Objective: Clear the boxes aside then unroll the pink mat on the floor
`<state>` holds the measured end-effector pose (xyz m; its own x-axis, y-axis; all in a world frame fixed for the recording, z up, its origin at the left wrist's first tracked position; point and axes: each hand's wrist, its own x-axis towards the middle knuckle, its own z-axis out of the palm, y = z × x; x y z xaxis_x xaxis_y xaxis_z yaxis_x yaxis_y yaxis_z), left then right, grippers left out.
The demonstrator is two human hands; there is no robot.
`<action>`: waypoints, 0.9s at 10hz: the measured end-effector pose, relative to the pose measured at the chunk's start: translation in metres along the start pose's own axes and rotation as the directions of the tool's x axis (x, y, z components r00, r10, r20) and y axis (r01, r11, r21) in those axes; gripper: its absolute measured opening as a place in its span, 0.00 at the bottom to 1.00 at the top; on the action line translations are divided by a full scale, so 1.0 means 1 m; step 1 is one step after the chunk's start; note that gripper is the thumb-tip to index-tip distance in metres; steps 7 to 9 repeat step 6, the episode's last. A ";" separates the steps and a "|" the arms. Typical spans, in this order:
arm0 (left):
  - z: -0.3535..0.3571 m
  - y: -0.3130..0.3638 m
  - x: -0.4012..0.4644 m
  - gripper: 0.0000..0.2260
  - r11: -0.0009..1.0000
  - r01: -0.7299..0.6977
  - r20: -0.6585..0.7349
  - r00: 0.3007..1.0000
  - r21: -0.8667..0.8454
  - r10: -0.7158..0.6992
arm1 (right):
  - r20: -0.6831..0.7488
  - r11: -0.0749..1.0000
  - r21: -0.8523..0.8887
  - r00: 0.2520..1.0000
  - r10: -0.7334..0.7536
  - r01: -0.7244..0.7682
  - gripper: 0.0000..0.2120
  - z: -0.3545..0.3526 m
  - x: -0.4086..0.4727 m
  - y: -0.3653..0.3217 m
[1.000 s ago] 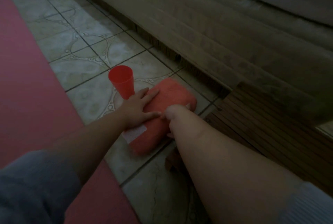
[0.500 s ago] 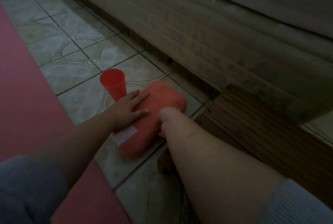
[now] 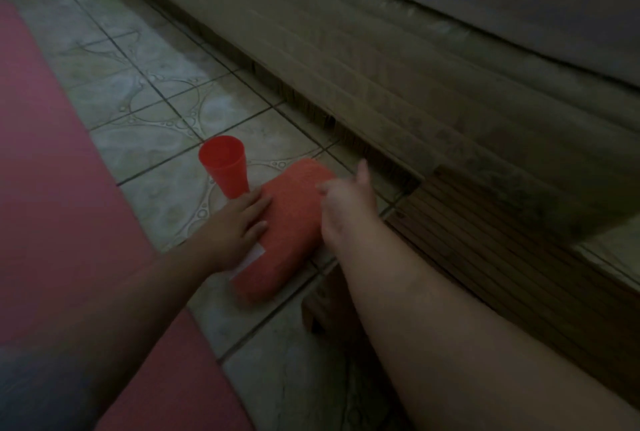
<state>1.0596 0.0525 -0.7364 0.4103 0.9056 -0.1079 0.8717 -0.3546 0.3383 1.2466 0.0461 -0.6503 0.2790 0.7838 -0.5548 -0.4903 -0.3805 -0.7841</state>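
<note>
The pink mat (image 3: 52, 208) lies flat on the tiled floor along the left side. Beside it on the tiles sits a folded orange towel (image 3: 294, 219) with a white label at its near end. My left hand (image 3: 239, 222) rests flat on the towel's left edge, fingers spread. At the towel's right side my right hand (image 3: 349, 198) hovers, fingers loose and one pointing up, holding nothing. A red plastic cup (image 3: 225, 167) stands upside down just behind my left hand. No boxes are in view.
A low bed or sofa base (image 3: 381, 66) runs along the right, with a dark gap under it. A brown slatted wooden mat (image 3: 502, 257) lies at the right. A small wooden block (image 3: 322, 306) sits under my right forearm.
My right hand has lifted off the towel and opened, one finger now pointing up. The left hand stays pressed on the towel. The camera has shifted slightly.
</note>
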 end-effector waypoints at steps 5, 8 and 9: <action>-0.047 0.085 -0.168 0.23 0.755 0.595 0.290 0.800 -0.274 -0.526 | -0.023 0.987 -0.158 1.000 -0.022 0.018 0.38 -0.073 -0.134 -0.135; -0.076 0.100 -0.247 0.21 0.707 0.660 0.258 0.751 -0.253 -0.608 | -0.070 0.973 -0.231 0.997 -0.035 0.018 0.36 -0.084 -0.173 -0.180; -0.076 0.100 -0.247 0.21 0.707 0.660 0.258 0.751 -0.253 -0.608 | -0.070 0.973 -0.231 0.997 -0.035 0.018 0.36 -0.084 -0.173 -0.180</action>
